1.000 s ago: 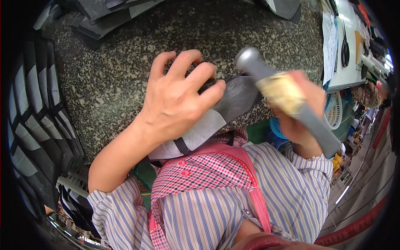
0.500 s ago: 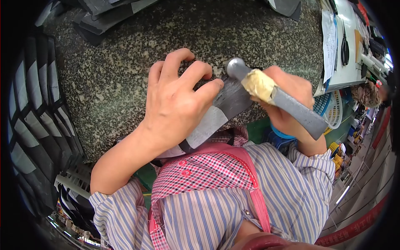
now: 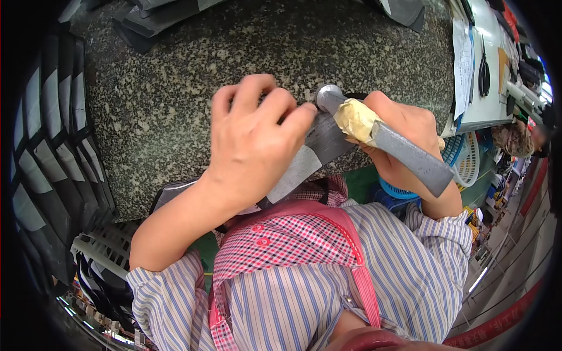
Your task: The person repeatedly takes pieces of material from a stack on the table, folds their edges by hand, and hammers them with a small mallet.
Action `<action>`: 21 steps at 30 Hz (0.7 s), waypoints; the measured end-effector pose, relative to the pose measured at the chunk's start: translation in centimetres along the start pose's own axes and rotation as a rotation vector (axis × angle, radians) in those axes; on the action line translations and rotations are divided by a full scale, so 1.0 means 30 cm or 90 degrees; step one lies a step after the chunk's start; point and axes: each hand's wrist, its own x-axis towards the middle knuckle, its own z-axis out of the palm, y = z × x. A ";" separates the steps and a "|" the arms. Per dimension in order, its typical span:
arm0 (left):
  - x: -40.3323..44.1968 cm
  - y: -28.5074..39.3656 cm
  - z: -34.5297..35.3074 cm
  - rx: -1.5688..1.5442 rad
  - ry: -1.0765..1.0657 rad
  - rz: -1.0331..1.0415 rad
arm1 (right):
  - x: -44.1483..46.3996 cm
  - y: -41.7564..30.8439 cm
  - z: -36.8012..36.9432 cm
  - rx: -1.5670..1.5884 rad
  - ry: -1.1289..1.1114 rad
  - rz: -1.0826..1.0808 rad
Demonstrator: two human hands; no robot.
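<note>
My right hand (image 3: pixel 405 130) is closed around a hammer (image 3: pixel 413 158), near its metal head, where yellowish tape is wrapped. The hammer's round face is down at the upper edge of a flat black-and-grey piece of sheet material (image 3: pixel 331 143), close to my left thumb. My left hand (image 3: pixel 249 143) lies over that piece with its fingers bent and the thumb at the edge. What sits under the left fingertips is hidden. The piece rests on a speckled stone tabletop (image 3: pixel 170 117) and reaches over the near edge towards the apron.
Stacked black-and-grey pieces (image 3: pixel 50 140) stand along the left side. More dark pieces (image 3: pixel 158 20) lie at the far edge. On the right are a white surface (image 3: pixel 490 70) with papers and scissors, and blue and white plastic baskets (image 3: pixel 466 161). A white rack (image 3: pixel 105 245) is at lower left.
The hammer head has shifted slightly left and down, against the piece's edge by my left thumb. My left fingers have drawn closer together, and the hand has moved slightly.
</note>
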 end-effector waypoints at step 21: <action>-0.049 0.041 -0.022 0.032 -0.042 0.046 | 0.010 -0.033 -0.008 -0.025 0.041 -0.055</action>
